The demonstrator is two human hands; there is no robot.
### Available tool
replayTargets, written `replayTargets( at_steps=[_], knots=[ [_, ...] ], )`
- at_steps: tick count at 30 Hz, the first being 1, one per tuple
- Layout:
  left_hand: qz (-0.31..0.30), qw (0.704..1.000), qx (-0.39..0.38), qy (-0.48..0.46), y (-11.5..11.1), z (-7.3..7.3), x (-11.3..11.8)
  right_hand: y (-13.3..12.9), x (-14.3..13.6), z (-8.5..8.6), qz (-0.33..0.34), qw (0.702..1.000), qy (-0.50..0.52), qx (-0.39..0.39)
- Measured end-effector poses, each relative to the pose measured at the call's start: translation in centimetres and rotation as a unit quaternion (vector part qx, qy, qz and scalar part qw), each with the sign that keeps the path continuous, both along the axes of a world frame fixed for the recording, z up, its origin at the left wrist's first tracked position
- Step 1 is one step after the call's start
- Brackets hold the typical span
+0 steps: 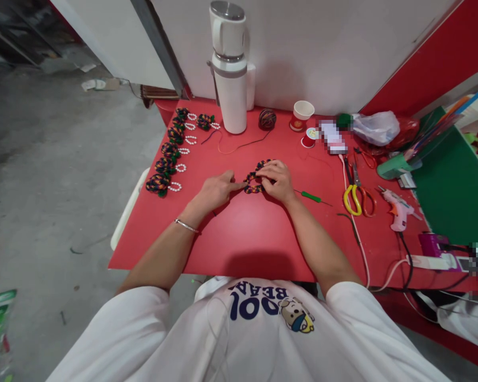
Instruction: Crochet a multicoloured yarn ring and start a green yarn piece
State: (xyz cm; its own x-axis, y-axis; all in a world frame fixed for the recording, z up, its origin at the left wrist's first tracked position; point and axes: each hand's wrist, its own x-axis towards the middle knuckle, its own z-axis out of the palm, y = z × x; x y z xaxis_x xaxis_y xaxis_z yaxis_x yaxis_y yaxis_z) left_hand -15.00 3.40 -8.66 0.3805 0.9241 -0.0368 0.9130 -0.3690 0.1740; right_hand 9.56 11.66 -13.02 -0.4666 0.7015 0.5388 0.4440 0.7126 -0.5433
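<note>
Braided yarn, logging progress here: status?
Left hand at edge, right hand over it. Braided yarn curved, partly covered. Green-handled crochet hook near right wrist.

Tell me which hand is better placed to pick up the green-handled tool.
Probably the right hand: the green-handled tool lies just to its right. The left hand is farther off, at the other side of the dark multicoloured loop, and would have to reach past the right hand.
</note>
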Motion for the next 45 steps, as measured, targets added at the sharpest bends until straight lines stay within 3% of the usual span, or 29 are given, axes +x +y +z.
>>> replayTargets(
  at_steps=[6, 10, 14, 18, 22, 26, 33, 45],
  knots=[
    [0.013, 1.000, 0.011, -0.006, -0.2, -0.3, 0.1, -1.5, -0.2, 0.7, 0.085, 0.992, -0.084, 0.031],
    [0.040, 0.997, 0.030, -0.058, 0.0, -1.1, -0.1, -1.8, -0.2, 0.8, 0.105, 0.988, -0.105, 0.047],
    [0.056, 0.982, 0.049, -0.172, 0.5, -2.2, -0.5, -1.9, -0.2, 0.8, 0.106, 0.991, -0.077, 0.039],
    [0.107, 0.948, 0.073, -0.292, 0.8, -2.9, -0.3, -1.9, -0.4, 0.9, 0.060, 0.997, -0.045, 0.030],
    [0.119, 0.920, 0.141, -0.345, 1.1, -3.0, 0.4, -1.7, -0.8, 1.0, 0.034, 0.998, -0.058, 0.012],
    [0.107, 0.922, 0.176, -0.328, 1.3, -3.1, 1.1, -1.6, -1.0, 1.2, 0.039, 0.996, -0.084, 0.007],
    [0.074, 0.963, 0.122, -0.226, 1.8, -3.8, 1.3, -1.5, -1.2, 1.2, 0.044, 0.989, -0.139, 0.000],
    [0.071, 0.970, 0.092, -0.214, 1.7, -3.4, 1.3, -1.5, -1.4, 1.4, 0.038, 0.984, -0.173, 0.016]
  ],
)
